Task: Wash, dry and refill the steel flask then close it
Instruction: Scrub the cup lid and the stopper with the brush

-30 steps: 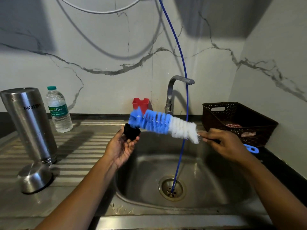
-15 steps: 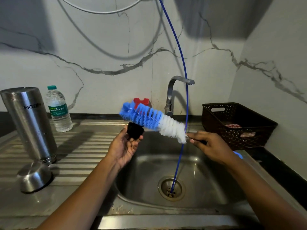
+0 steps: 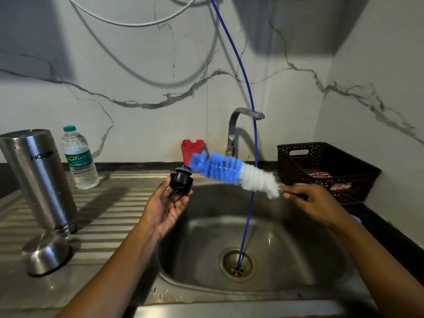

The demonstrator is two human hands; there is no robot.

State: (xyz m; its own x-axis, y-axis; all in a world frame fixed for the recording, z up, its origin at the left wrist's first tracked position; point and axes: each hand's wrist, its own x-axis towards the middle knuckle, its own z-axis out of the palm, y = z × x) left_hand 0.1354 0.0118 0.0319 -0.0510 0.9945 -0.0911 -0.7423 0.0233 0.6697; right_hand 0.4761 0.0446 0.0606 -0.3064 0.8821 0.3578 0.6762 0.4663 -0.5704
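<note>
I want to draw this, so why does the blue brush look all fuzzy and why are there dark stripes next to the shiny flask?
In the head view, the brush is smeared by motion blur while the right hand holds it; the stripes are drainboard ridges, crossed by the steel flask's shadow; the wide lens bends the edges.

The steel flask [image 3: 40,180], upside down left of the sink [image 3: 298,237], is brushed metal with a soft sheen; its cup lid [image 3: 46,253] beside it is the same. The sink itself is dull, scuffed steel. The stopper [image 3: 181,180] over the sink's left edge is glossy black plastic. The bottle brush [image 3: 231,173] above it has fluffy blue and white bristles.
</note>
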